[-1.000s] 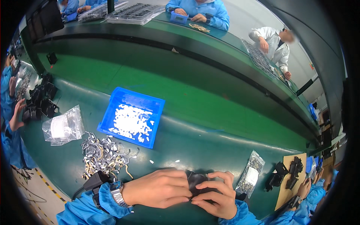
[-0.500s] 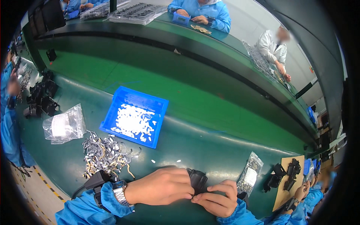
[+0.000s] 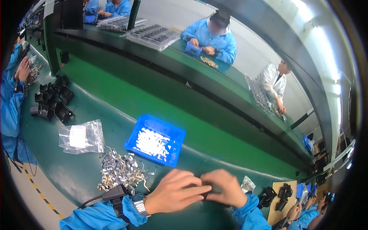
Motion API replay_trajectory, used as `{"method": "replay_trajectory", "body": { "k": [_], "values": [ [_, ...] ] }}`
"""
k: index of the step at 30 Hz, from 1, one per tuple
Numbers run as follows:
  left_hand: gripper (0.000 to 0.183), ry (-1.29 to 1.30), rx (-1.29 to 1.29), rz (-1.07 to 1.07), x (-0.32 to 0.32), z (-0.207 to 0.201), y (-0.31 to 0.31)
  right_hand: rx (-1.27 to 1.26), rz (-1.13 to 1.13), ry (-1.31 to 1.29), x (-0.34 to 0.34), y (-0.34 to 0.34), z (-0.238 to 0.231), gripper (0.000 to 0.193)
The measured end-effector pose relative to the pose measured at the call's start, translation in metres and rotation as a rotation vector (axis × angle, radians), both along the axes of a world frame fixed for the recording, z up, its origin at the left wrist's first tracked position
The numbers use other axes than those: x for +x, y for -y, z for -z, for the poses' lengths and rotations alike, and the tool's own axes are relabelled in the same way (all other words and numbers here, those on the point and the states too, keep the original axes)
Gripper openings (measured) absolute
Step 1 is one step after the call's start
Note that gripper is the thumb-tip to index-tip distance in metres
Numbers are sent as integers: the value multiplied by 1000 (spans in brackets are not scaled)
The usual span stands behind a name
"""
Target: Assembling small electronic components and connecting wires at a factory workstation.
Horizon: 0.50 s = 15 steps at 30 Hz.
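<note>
Both hands meet around a black plastic part point(image 3: 205, 195), mostly hidden behind the fingers. My left hand point(image 3: 175, 193), with a metal-band watch at the wrist, is closed on it from the left. Curled over its other side is my right hand point(image 3: 224, 188), slightly smeared by motion. Just beyond the left hand lies a pile of short grey and yellowish cables with white connectors point(image 3: 122, 168). A blue bin point(image 3: 177, 152) farther back holds many small white pieces.
A clear plastic bag point(image 3: 91, 137) with a white label and several black housings point(image 3: 53, 100) lie at the left. Right of my hands are another clear bag point(image 3: 248, 184) and black parts on a tan board point(image 3: 276, 216). Co-workers sit on both sides and across the green-edged bench.
The view has tilted up, so the bench items sit farther right and lower. My right hand has moved up over the black part, which is now more covered.
</note>
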<state>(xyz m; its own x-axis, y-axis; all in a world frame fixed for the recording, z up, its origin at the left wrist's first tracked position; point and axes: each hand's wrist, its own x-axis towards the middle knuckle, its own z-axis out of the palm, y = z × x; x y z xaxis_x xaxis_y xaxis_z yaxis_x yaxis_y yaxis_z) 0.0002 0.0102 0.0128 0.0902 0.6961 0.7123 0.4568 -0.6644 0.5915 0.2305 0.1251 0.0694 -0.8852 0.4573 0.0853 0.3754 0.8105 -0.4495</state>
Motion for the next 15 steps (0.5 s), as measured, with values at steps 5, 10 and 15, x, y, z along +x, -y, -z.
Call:
{"method": "replay_trajectory", "body": {
  "k": [5, 10, 15],
  "values": [
    [32, -26, 89, -44, 4, 3, 5, -24, 714, -273, -40, -101, 17, 70],
    [24, -29, 88, -2, 6, 4, 9, -41, 869, -144, -53, -115, 45, 90],
    [24, -50, 98, 6, 9, 1, 14, -46, 794, -270, -14, -85, 40, 121]
  ]
}}
